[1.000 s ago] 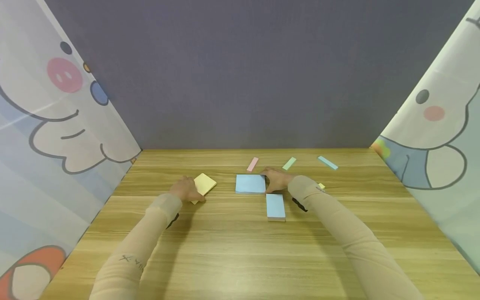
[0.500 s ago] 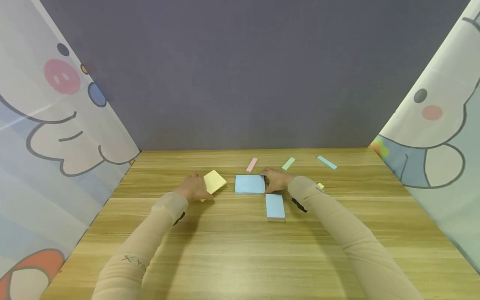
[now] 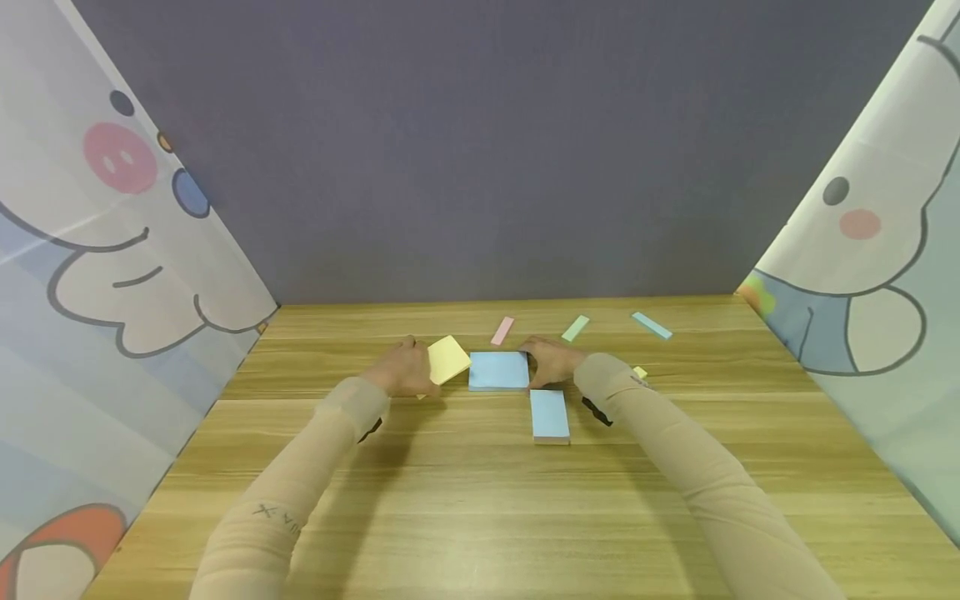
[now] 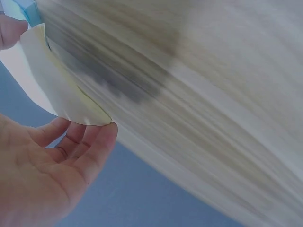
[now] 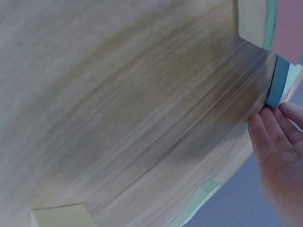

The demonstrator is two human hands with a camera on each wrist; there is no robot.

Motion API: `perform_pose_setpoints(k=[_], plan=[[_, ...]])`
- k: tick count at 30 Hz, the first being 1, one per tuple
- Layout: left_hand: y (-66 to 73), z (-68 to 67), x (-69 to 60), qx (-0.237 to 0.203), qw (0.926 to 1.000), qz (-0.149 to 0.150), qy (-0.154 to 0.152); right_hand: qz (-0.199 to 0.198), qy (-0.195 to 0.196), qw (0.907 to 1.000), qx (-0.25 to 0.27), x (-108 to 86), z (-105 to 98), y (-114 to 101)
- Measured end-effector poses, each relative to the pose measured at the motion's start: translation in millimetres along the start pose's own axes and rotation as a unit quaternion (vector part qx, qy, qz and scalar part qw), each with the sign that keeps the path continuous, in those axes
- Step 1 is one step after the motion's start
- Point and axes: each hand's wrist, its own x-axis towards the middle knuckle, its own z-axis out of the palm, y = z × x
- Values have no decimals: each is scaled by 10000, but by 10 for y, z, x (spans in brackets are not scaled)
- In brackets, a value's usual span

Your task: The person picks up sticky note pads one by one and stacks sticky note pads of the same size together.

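My left hand (image 3: 408, 367) grips a square yellow sticky note pad (image 3: 449, 360) between thumb and fingers. In the left wrist view that pad (image 4: 61, 85) bends, its sheets curving above the table. Its right corner is close to a wide blue sticky note pad (image 3: 498, 371) lying flat; whether they touch I cannot tell. At the blue pad's right end, my right hand (image 3: 553, 360) holds its edges, with the thumb at the near corner and fingers at the far one. In the right wrist view my fingertips (image 5: 268, 124) meet the blue pad's side (image 5: 279, 85).
A narrower blue-topped sticky note stack (image 3: 550, 416) stands just in front of my right hand; its sides show yellow, teal and pink layers. Pink (image 3: 502, 331), green (image 3: 575, 328) and blue strips (image 3: 652, 325) lie along the back. A small yellow pad (image 3: 640, 372) is partly behind my right sleeve.
My left hand has slid to the right with the yellow sticky note pad, bringing it close to the blue pad. The right hand and the blue pad stay in place.
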Motion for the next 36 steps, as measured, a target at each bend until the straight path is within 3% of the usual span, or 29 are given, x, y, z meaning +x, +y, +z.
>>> perform_pose_setpoints(k=[9, 14, 19, 32, 36], plan=[[133, -51, 83, -19, 9998, 169, 52, 3, 11, 10000, 14, -1, -1, 4], [193, -69, 143, -40, 9994, 346, -74, 0, 57, 10000, -81, 0, 4, 0], [261, -56, 206, -93, 9981, 562, -213, 24, 61, 9999, -81, 0, 13, -2], [371, -24, 324, -338, 9953, 880, -224, 23, 73, 9999, 131, -2, 32, 2], [403, -16, 367, -207, 9939, 1079, -137, -90, 124, 9997, 173, -2, 25, 22]])
